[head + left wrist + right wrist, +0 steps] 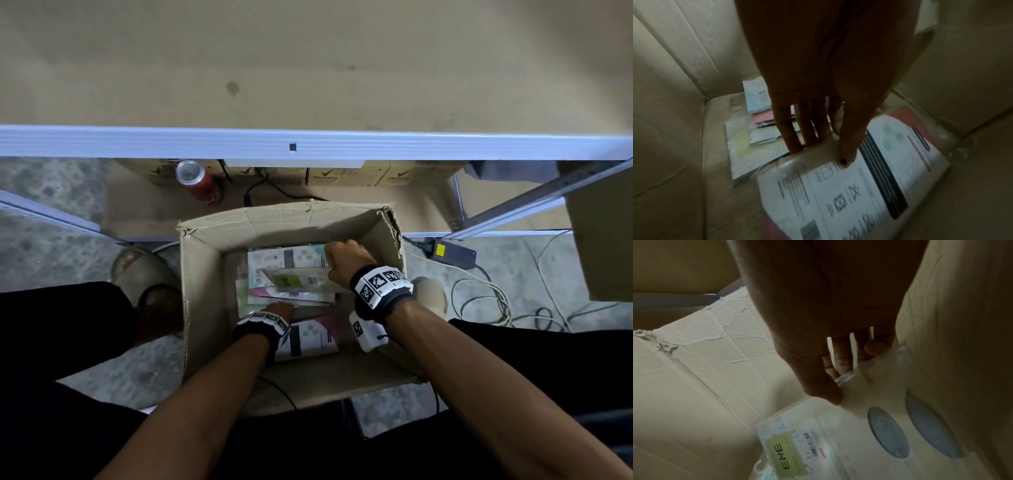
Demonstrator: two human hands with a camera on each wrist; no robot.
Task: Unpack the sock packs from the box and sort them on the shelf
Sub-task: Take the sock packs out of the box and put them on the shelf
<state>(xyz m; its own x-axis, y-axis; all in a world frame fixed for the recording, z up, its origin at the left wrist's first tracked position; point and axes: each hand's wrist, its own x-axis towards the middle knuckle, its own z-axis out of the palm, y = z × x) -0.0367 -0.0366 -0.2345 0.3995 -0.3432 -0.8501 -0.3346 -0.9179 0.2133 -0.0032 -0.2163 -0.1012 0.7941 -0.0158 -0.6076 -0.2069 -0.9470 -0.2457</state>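
Both hands are down inside the open cardboard box (202, 274), which sits on the floor in front of the shelf (308, 144). Left hand (279, 310): fingers (789, 133) extended fairly straight and curling under the top edge of a white sock pack (849, 186) with black stripes, green dots and laundry symbols; thumb on top of the pack, so it pinches the edge. That pack lies at the near side of the box, below the left wrist, its print blurred in the left wrist view. Just beyond the left fingertips is a loose pile of other sock packs (756, 146) flat on the box bottom, overlapping, with blue, pink and white wrappers. Right hand (344, 263): fingers curled, thumb and fingers gripping the edge of a clear-wrapped pack (838, 434) with a green "ENE" label (786, 447) and two grey ovals. This pack is tilted, label end hanging away from the hand, upper edge in the grip close to the right box wall. In the head view the ENE pack (298, 279) sits on top of the pile, left of the right hand. Beyond the box, further from both hands: a red can (198, 181) lying under the shelf, and a power brick (452, 253) with cables on the floor to the right of the right hand.
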